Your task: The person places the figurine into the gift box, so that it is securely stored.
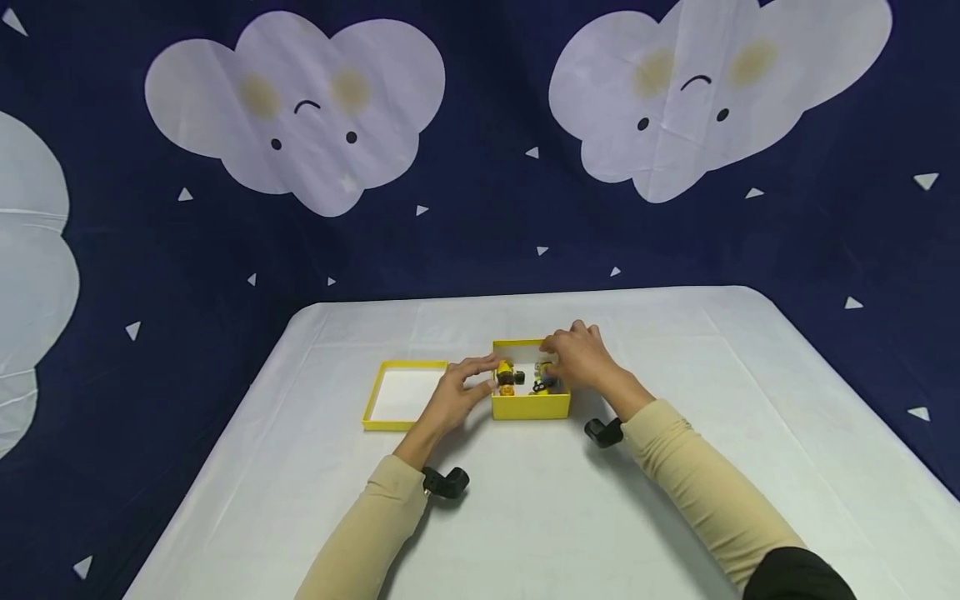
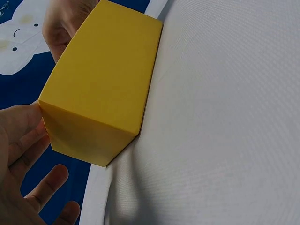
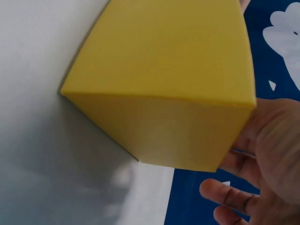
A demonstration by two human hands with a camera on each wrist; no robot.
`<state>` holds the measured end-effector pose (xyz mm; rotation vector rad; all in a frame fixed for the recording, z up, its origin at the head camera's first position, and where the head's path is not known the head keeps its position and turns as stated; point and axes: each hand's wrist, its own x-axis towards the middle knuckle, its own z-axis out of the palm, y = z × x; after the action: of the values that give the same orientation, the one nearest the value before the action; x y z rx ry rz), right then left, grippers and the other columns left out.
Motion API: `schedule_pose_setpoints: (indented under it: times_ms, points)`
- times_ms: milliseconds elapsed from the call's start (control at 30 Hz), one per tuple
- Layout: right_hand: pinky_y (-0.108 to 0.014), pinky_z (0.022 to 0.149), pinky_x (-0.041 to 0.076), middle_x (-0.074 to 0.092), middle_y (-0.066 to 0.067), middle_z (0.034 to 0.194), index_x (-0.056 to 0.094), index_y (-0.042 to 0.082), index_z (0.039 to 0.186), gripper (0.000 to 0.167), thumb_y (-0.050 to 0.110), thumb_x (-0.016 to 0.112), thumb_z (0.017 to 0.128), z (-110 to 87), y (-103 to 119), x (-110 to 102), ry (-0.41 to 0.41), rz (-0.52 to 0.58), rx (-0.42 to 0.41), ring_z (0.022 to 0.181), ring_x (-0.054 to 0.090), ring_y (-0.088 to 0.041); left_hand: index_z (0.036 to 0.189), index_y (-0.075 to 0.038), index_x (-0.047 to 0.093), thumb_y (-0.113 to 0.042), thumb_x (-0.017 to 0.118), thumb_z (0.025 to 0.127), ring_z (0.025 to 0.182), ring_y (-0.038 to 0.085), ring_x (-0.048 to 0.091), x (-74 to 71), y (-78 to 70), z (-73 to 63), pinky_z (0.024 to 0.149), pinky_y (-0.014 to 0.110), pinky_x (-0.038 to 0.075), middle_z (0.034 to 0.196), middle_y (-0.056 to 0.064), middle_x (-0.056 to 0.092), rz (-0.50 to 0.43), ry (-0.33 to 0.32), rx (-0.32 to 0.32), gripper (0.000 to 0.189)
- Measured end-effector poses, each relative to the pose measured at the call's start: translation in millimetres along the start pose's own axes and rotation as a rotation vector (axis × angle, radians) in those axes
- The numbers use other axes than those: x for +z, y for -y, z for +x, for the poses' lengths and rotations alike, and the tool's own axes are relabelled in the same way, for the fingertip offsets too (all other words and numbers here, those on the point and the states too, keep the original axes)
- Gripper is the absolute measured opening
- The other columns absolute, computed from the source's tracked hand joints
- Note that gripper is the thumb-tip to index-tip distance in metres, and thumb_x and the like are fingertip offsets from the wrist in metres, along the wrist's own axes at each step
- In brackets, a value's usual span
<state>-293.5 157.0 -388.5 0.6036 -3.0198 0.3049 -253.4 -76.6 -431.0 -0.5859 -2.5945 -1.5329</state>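
A yellow open-topped box with a white inside stands on the table. In it lie several small toy figures, among them a yellow and dark one on the left and a dark blue one on the right. My left hand touches the box's left side near the rim; its fingers are fairly straight, some spread in the left wrist view. Over the right wall reaches my right hand, some fingers inside beside the dark blue figure. Those fingertips are hidden, so any hold is not visible.
To the left of the box, partly behind my left forearm, lies a yellow-edged lid with its white inside up. Both stand on a white-covered table. A dark blue cloth with clouds hangs behind.
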Motion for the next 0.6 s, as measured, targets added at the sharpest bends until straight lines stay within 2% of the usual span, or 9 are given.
schedule_pose_setpoints:
  times_ms: [400, 533, 600]
  points:
    - [-0.043, 0.083, 0.032, 0.069, -0.006, 0.112, 0.068, 0.014, 0.114, 0.037, 0.033, 0.071, 0.082, -12.4, -1, -12, -0.144, 0.095, 0.0, 0.098, 0.049, -0.028, 0.125, -0.007, 0.06, -0.013, 0.061, 0.091, 0.134, 0.027, 0.04, -1.2, -0.4, 0.4, 0.12, 0.051, 0.008, 0.14, 0.0, 0.052, 0.003, 0.018, -0.008, 0.035]
    - [-0.042, 0.081, 0.031, 0.069, -0.006, 0.111, 0.068, 0.014, 0.113, 0.036, 0.032, 0.07, 0.083, -17.6, -2, -15, -0.19, 0.129, -0.005, 0.098, 0.049, -0.028, 0.127, -0.007, 0.059, -0.013, 0.061, 0.091, 0.132, 0.027, 0.04, -2.1, -1.8, 1.2, 0.116, 0.052, 0.022, 0.142, -0.001, 0.051, -0.015, 0.03, -0.029, 0.036]
    - [-0.041, 0.08, 0.031, 0.069, -0.006, 0.111, 0.068, 0.013, 0.113, 0.035, 0.032, 0.069, 0.083, -20.2, -2, -16, -0.209, 0.15, -0.009, 0.097, 0.049, -0.028, 0.127, -0.008, 0.059, -0.013, 0.061, 0.091, 0.13, 0.027, 0.041, -2.8, -2.6, 1.0, 0.114, 0.052, 0.025, 0.142, -0.001, 0.051, -0.011, 0.033, -0.036, 0.036]
